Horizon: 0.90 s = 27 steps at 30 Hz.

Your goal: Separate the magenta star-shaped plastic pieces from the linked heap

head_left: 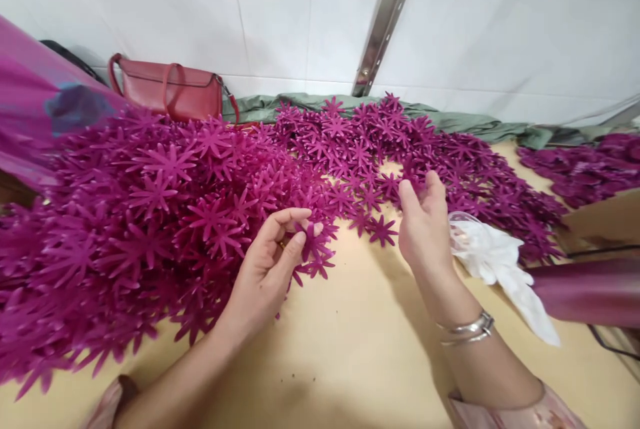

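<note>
My left hand [273, 252] is over the right edge of a big heap of magenta flower-shaped pieces [170, 165] with long narrow petals. Between its thumb and fingers it pinches one magenta flower piece [311, 240]. My right hand [425, 225], with a silver bracelet at the wrist, hovers just above the tabletop, fingers pointing away from me and apart. I see nothing held in it, though its palm side is partly hidden. A single flower piece [383, 231] lies flat on the table to its left. Farther back, a second pile of flower pieces [360, 135] spreads to the right.
White gloves [493, 255] lie right of my right hand. A red handbag [170, 87] stands against the tiled wall behind the heap. Green cloth [450, 119] runs along the wall's foot. More magenta pieces [593, 165] and a cardboard box [600, 222] are at the right.
</note>
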### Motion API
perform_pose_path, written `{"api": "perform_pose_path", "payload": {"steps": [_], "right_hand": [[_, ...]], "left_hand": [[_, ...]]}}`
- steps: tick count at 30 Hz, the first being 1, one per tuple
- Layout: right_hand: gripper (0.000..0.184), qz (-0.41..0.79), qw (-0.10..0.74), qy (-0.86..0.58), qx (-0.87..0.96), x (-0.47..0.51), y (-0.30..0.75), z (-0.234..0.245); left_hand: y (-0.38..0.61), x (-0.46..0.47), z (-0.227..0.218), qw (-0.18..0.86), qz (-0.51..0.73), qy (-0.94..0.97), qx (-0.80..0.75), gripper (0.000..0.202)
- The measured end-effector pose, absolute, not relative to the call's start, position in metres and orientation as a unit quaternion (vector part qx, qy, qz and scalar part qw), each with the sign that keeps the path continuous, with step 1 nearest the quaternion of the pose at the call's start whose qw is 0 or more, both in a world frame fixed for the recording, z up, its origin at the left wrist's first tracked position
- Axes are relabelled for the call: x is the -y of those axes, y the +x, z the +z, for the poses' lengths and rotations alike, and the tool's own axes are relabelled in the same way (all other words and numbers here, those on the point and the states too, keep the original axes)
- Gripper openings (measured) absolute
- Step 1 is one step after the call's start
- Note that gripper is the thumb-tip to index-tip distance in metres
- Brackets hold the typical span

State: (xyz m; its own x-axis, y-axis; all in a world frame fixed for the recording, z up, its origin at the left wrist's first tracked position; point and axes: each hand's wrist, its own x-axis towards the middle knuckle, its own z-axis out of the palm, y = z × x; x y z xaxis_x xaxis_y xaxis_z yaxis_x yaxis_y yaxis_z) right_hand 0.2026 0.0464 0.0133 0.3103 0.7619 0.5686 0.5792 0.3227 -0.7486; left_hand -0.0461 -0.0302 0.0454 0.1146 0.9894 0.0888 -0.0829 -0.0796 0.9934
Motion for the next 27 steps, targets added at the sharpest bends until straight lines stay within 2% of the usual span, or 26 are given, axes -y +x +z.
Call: {"api": "perform_pose_path", "payload": {"steps": [3,7,10,14,19,21,23,24,27], "right_hand": [[0.059,-0.027,0.524,-0.626,0.577,-0.042,0.206,0.012],[0.037,-0.027,0.515,-0.595,0.616,-0.032,0.192,0.023],[0.028,-0.006,0.52,-0.567,0.639,-0.034,0.188,0.026],[0.023,-0.015,0.472,-0.566,0.676,-0.038,0.195,0.024],[0.021,-0.014,0.407,-0.576,0.709,-0.004,0.21,0.053],[0.02,-0.09,0.388,-0.59,0.702,0.022,0.22,0.071],[0.025,-0.182,0.347,-0.631,0.67,0.043,0.235,0.083],[0.032,-0.193,0.3,-0.657,0.664,0.049,0.243,0.085],[0.049,-0.148,0.241,-0.679,0.677,0.052,0.268,0.073]], "left_hand": [[-0.051,0.036,0.055,0.484,0.527,0.556,-0.423,0.024],[-0.055,0.04,0.065,0.45,0.526,0.582,-0.426,0.022],[-0.045,0.044,0.053,0.534,0.485,0.575,-0.387,0.024],[-0.022,0.057,0.02,0.662,0.418,0.518,-0.344,0.029],[-0.01,0.066,0.004,0.706,0.381,0.469,-0.37,0.047],[-0.011,0.062,0.005,0.708,0.401,0.443,-0.378,0.045],[-0.012,0.057,0.007,0.7,0.43,0.425,-0.381,0.033],[-0.013,0.055,0.008,0.692,0.447,0.419,-0.382,0.026],[-0.014,0.053,0.007,0.685,0.485,0.393,-0.375,0.021]]}}
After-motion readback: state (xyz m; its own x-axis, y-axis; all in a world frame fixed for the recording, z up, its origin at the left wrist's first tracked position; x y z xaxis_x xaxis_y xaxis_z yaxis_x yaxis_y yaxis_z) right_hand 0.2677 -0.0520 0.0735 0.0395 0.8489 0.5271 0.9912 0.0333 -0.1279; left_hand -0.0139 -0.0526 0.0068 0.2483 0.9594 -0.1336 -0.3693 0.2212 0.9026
